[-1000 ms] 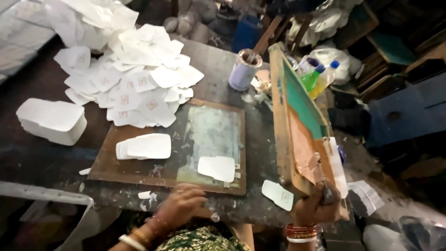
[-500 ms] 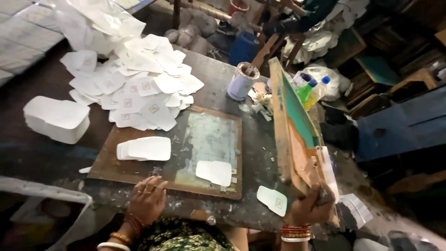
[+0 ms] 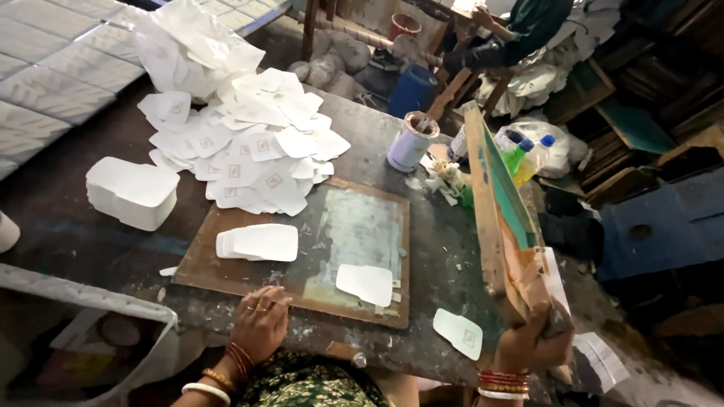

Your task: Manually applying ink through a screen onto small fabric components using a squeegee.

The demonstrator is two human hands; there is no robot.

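Observation:
My right hand (image 3: 534, 341) grips the near end of a wooden printing screen frame (image 3: 499, 218), which stands raised on its edge with its green mesh showing. My left hand (image 3: 259, 322) rests with fingers together on the near edge of the brown board (image 3: 204, 256). On the board's glass panel (image 3: 360, 230) lies one blank white card (image 3: 366, 283). A small stack of white cards (image 3: 259, 243) sits on the board's left part, just beyond my left hand. A printed card (image 3: 458, 332) lies on the table near my right hand.
A heap of printed white cards (image 3: 249, 151) is spread at the back of the dark table (image 3: 68, 234), with a thick blank stack (image 3: 132, 192) at the left. A paint can (image 3: 409, 140) and bottles (image 3: 526, 154) stand behind the frame. Another person (image 3: 520, 30) sits beyond the table.
My left hand has drawn back from near the single card to the board's near-left edge. The frame stays raised in my right hand.

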